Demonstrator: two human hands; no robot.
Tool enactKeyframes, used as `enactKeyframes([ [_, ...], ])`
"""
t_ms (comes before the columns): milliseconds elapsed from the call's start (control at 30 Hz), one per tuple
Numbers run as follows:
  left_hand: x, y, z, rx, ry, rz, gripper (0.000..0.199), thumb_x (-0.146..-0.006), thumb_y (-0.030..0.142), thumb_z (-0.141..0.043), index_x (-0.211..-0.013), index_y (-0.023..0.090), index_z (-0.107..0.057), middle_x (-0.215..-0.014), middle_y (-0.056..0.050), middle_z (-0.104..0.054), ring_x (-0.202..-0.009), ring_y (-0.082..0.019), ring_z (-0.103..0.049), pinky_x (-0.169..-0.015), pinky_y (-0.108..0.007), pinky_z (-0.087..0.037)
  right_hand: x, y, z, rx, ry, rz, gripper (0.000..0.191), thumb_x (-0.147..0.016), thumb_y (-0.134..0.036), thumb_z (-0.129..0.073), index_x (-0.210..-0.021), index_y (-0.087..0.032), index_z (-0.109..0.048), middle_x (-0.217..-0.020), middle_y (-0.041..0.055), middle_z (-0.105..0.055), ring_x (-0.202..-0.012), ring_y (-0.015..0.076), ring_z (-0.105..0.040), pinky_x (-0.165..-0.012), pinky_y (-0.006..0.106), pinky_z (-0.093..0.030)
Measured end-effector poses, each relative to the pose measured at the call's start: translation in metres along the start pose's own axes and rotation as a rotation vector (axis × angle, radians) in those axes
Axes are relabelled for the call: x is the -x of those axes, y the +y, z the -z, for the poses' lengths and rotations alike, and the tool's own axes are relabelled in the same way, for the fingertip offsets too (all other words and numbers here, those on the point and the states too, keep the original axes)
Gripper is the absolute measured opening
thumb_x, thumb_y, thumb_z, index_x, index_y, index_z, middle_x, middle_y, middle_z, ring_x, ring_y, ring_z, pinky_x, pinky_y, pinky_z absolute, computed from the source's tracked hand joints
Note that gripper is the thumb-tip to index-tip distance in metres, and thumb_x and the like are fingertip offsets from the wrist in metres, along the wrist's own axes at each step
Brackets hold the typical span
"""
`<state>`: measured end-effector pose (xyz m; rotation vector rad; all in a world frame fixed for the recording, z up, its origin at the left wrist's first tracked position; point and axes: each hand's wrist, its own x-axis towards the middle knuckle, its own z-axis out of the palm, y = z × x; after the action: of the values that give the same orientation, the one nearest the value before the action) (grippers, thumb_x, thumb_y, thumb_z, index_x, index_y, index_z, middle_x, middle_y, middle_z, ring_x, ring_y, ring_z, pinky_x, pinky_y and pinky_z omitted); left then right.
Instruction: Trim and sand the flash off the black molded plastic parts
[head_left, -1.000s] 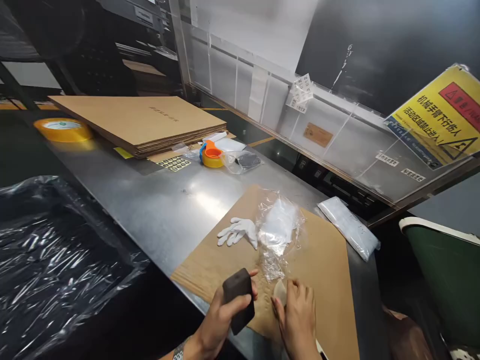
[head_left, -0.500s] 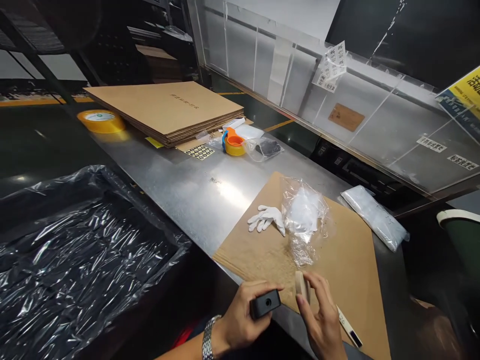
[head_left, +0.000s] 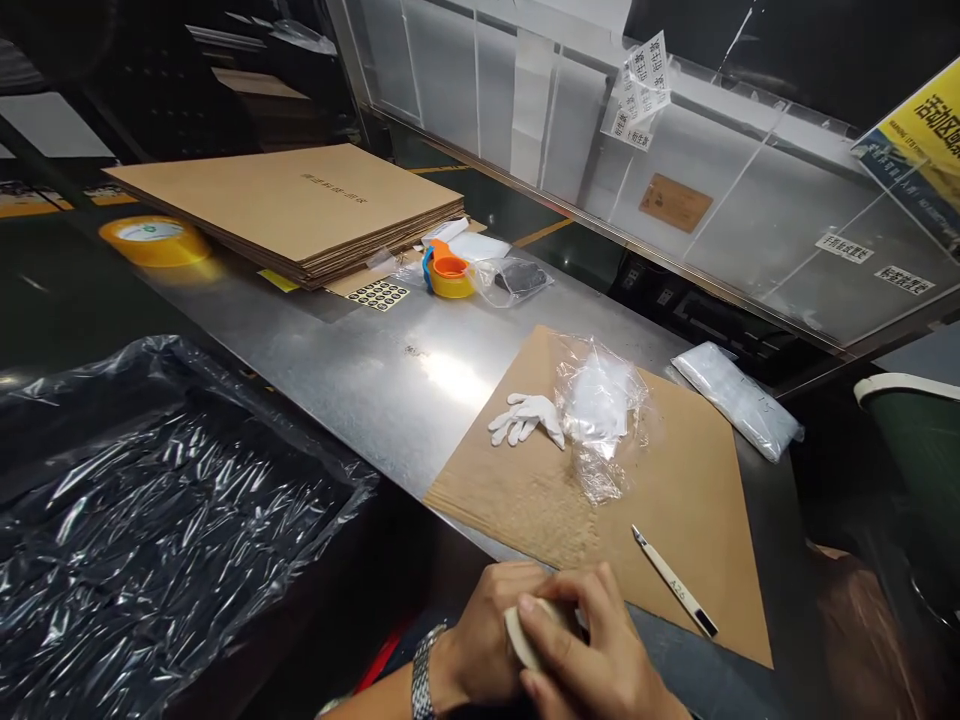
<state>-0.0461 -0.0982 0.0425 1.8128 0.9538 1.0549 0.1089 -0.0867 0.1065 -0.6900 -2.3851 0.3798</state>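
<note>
Low at the front, my left hand (head_left: 484,625) is closed, its wrist in a metal-banded watch (head_left: 424,675). The black block with a round hole seen in it earlier is hidden now behind my fingers. My right hand (head_left: 600,650) pinches a thick beige disc (head_left: 523,640) and presses it in against my left hand. Just beyond them lies a brown cardboard sheet (head_left: 682,475). On it rest a craft knife (head_left: 675,582) with a pale handle marked A26, a white glove (head_left: 527,418) and a crumpled clear plastic bag (head_left: 600,400) with white material inside.
Flat cardboard (head_left: 300,200) is stacked at the back left of the metal table (head_left: 360,370), beside a yellow tape roll (head_left: 154,242). An orange tape dispenser (head_left: 450,270) sits near a sticker sheet (head_left: 379,294). Black plastic film (head_left: 172,520) lines a bin at left.
My hands have come together; the beige disc has moved left and down to my left hand. The craft knife is now fully uncovered. The view has shifted slightly.
</note>
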Motion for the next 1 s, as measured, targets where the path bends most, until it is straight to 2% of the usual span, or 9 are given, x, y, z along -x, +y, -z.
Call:
enactKeyframes([
  [133, 0.001, -0.001, -0.002, 0.065, -0.034, 0.078, 0.014, -0.067, 0.024, -0.050, -0.058, 0.020, -0.040, -0.054, 0.000, -0.045, -0.050, -0.013, -0.042, -0.050, -0.026, -0.032, 0.001, -0.001, 0.007, 0.002, -0.131, -0.081, 0.050, -0.082, -0.010, -0.048, -0.130, -0.016, -0.040, -0.093, 0.0105, -0.052, -0.080, 0.0190, -0.049, -0.066, 0.032, -0.047],
  [267, 0.003, -0.002, -0.003, 0.025, -0.025, -0.017, 0.023, -0.070, 0.030, -0.048, -0.054, 0.021, -0.033, -0.051, 0.000, -0.043, -0.048, -0.013, -0.041, -0.050, -0.027, -0.031, -0.001, -0.002, 0.007, -0.013, -0.093, 0.002, 0.042, -0.081, -0.014, -0.050, -0.124, -0.014, -0.046, -0.090, 0.0105, -0.052, -0.076, 0.0183, -0.047, -0.061, 0.031, -0.046],
  [400, 0.003, -0.002, -0.003, 0.053, 0.005, 0.039, 0.013, -0.065, 0.023, -0.048, -0.060, 0.020, -0.037, -0.054, 0.000, -0.044, -0.050, -0.012, -0.041, -0.050, -0.026, -0.030, -0.001, 0.000, 0.007, -0.037, -0.113, -0.059, 0.047, -0.081, -0.008, -0.046, -0.128, -0.013, -0.043, -0.092, 0.0111, -0.051, -0.079, 0.0186, -0.047, -0.064, 0.031, -0.046],
  [533, 0.002, -0.001, -0.004, 0.050, -0.035, -0.027, 0.025, -0.065, 0.026, -0.048, -0.055, 0.021, -0.025, -0.050, 0.001, -0.038, -0.048, -0.012, -0.037, -0.049, -0.027, -0.027, 0.000, 0.001, 0.006, -0.035, -0.055, 0.006, 0.046, -0.081, -0.012, -0.049, -0.127, -0.014, -0.044, -0.090, 0.0106, -0.050, -0.075, 0.0185, -0.045, -0.060, 0.031, -0.045],
  [667, 0.002, -0.001, -0.003, 0.099, -0.073, 0.096, 0.014, -0.065, 0.020, -0.051, -0.060, 0.020, -0.038, -0.056, -0.001, -0.046, -0.053, -0.014, -0.043, -0.053, -0.027, -0.031, 0.001, 0.002, 0.010, -0.096, -0.131, -0.090, 0.051, -0.082, -0.009, -0.047, -0.132, -0.016, -0.041, -0.093, 0.0103, -0.050, -0.081, 0.0189, -0.047, -0.065, 0.032, -0.047],
  [833, 0.006, -0.002, -0.005, 0.382, -0.049, 0.126, 0.004, -0.065, 0.018, -0.056, -0.064, 0.017, -0.052, -0.060, -0.002, -0.050, -0.056, -0.015, -0.045, -0.056, -0.028, -0.036, 0.002, 0.002, 0.006, -0.180, -0.043, -0.108, 0.050, -0.083, -0.015, -0.050, -0.132, -0.021, -0.044, -0.095, 0.0097, -0.052, -0.081, 0.0191, -0.050, -0.067, 0.034, -0.048],
  [867, 0.007, -0.002, -0.006, 0.486, -0.031, 0.173, 0.011, -0.063, 0.016, -0.057, -0.073, 0.016, -0.059, -0.067, -0.003, -0.055, -0.061, -0.017, -0.049, -0.060, -0.028, -0.039, 0.003, 0.002, 0.003, -0.245, -0.030, -0.166, 0.046, -0.085, -0.018, -0.050, -0.131, -0.023, -0.046, -0.096, 0.0094, -0.053, -0.084, 0.0195, -0.051, -0.070, 0.035, -0.048],
  [900, 0.007, -0.001, -0.007, 0.598, -0.002, 0.237, 0.029, -0.061, 0.012, -0.056, -0.088, 0.017, -0.063, -0.078, -0.005, -0.061, -0.068, -0.019, -0.053, -0.065, -0.029, -0.041, 0.004, 0.003, -0.001, -0.321, -0.007, -0.248, 0.042, -0.087, -0.022, -0.049, -0.129, -0.024, -0.048, -0.097, 0.0091, -0.053, -0.086, 0.0198, -0.052, -0.073, 0.036, -0.048],
  [1000, 0.005, -0.001, -0.012, 0.877, 0.165, 0.363, 0.077, -0.051, 0.005, -0.052, -0.125, 0.025, -0.052, -0.122, -0.003, -0.057, -0.106, -0.027, -0.052, -0.091, -0.035, -0.037, 0.014, 0.005, -0.019, -0.515, 0.148, -0.474, 0.036, -0.090, -0.033, -0.046, -0.124, -0.025, -0.054, -0.100, 0.0086, -0.055, -0.093, 0.0208, -0.055, -0.076, 0.034, -0.049],
])
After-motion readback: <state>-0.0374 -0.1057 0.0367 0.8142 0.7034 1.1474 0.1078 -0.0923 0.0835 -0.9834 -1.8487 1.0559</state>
